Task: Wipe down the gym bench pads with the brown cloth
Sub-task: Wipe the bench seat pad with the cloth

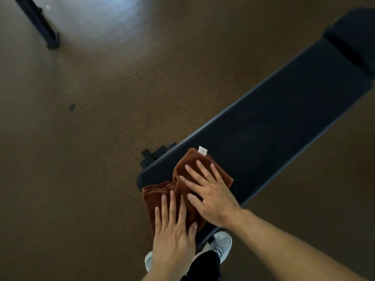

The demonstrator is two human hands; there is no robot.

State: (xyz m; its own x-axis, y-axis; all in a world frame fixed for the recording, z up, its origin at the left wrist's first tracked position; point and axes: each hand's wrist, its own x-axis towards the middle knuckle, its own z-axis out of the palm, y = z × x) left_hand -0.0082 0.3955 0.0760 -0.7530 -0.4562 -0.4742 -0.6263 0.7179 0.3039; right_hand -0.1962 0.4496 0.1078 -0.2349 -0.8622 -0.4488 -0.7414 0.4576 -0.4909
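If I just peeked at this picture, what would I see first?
First you'd spot the brown cloth, bunched on the near end of the long dark bench pad that runs away to the upper right. Both hands press flat on the cloth, the left hand nearer the pad's end and the right hand just beyond it. A small white tag sticks up at the cloth's far edge.
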